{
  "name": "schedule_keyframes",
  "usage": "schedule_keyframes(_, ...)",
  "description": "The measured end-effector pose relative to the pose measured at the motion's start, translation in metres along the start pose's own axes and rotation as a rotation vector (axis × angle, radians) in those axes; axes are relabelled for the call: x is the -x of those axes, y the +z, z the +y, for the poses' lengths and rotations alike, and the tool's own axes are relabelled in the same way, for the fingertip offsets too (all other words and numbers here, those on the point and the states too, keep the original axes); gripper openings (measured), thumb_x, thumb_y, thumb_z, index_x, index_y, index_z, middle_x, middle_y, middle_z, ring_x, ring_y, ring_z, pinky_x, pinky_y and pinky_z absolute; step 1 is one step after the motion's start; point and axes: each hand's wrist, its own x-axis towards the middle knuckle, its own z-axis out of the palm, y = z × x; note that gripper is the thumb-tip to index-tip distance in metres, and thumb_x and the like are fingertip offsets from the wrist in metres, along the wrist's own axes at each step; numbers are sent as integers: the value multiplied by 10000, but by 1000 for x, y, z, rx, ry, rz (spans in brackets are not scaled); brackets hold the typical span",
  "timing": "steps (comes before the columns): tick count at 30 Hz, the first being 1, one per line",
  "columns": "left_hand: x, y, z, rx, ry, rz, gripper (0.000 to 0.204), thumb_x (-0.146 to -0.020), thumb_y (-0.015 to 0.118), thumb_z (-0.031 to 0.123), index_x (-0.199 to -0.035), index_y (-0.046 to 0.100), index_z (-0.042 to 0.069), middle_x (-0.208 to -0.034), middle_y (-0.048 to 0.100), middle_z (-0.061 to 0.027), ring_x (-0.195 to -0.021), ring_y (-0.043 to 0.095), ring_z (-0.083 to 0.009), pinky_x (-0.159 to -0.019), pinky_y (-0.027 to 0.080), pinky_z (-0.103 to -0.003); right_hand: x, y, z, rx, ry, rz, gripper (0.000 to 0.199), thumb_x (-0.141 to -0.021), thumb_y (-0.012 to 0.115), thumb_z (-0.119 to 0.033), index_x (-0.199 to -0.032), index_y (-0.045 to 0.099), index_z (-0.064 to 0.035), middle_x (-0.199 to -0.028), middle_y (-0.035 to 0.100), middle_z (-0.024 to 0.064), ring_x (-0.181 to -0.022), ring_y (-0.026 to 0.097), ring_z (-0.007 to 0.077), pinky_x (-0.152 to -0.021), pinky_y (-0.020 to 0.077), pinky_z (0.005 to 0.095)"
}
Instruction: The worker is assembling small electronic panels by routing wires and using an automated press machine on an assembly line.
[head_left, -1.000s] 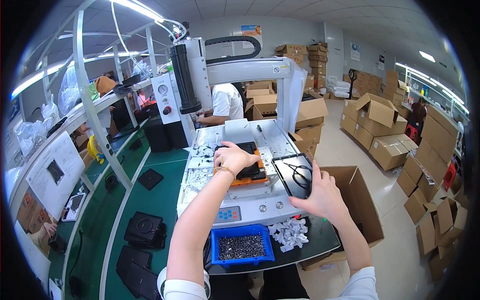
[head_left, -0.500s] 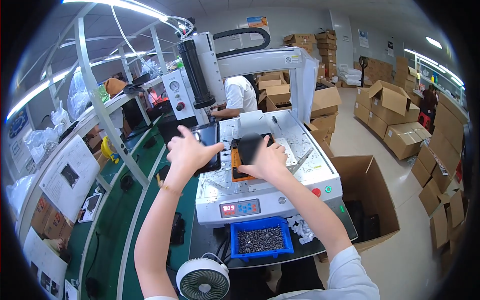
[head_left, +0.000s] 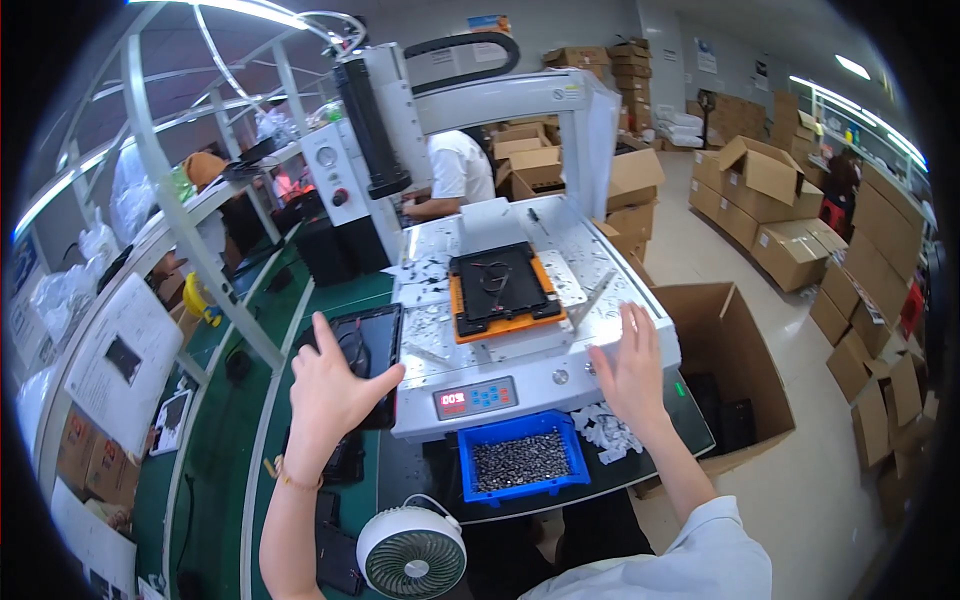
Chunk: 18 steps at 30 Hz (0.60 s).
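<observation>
My left hand (head_left: 335, 395), its thumb and forefinger spread wide, is over a black tablet-like panel (head_left: 376, 335) at the left side of a white desktop gantry machine (head_left: 420, 290). Whether the palm touches the panel is hidden. My right hand (head_left: 632, 375) is at the machine's front right corner, fingers stretched out and holding nothing. Its thumb is close to a mostly covered red button. On the machine's bed, an orange fixture (head_left: 515, 326) carries a black rectangular casing (head_left: 490, 285) with thin dark wires on it.
A blue bin (head_left: 466, 465) of small dark metal parts sits below the control panel (head_left: 476, 398), beside crumpled white scraps (head_left: 607, 432). A small white fan (head_left: 411, 553) stands near me. Right is a large open carton (head_left: 745, 350). A co-worker (head_left: 462, 168) is behind the machine.
My right hand has left the casing and moved to the machine's front right corner. My left hand and the tablet-like panel have shifted left and nearer. The casing stays in the orange fixture.
</observation>
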Motion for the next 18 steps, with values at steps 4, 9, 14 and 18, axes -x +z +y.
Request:
schedule_keyframes(4, 18, -2, 14, 17, 69, -8, 1202, -660, 760, 596, -1482, 208, -85, -1031, 533, -247, -1002, 555, -366, -802, 522, -432, 56, -12, 30, 121, 113, -77, 658, -934, 576, -361, -1393, 391, 73, -1454, 398, 226, -1374, 326, 423, -1113, 294, 491)
schedule_keyframes(9, 35, 7, 38, 104, 251, 37, 1201, -661, 782, 561, -1465, 206, -122, -998, 520, -236, -959, 540, -360, -774, 512, -416, 59, -17, 34, 40, 145, -45, 632, -920, 604, -358, -1382, 433, 39, -1480, 390, 186, -1390, 331, 379, -1114, 307, 471)
schedule_keyframes(14, 65, 1, 58, 162, 382, 26, 1176, -668, 770, 551, -1437, 227, -154, -977, 501, -217, -922, 523, -336, -752, 500, -404, 57, -24, 31, 176, 110, 55, 498, -910, 636, -277, -1299, 524, 14, -1468, 397, 199, -1359, 322, 439, -1115, 287, 482)
schedule_keyframes(18, 92, 6, 75, 173, 496, -68, 1184, -636, 780, 563, -1429, 254, -141, -1001, 494, -229, -902, 523, -348, -726, 490, -413, 57, -38, -15, -725, 129, -51, 458, -952, 596, -141, -1375, 476, -11, -1279, 575, 150, -1162, 558, 279, -1005, 436, 407)
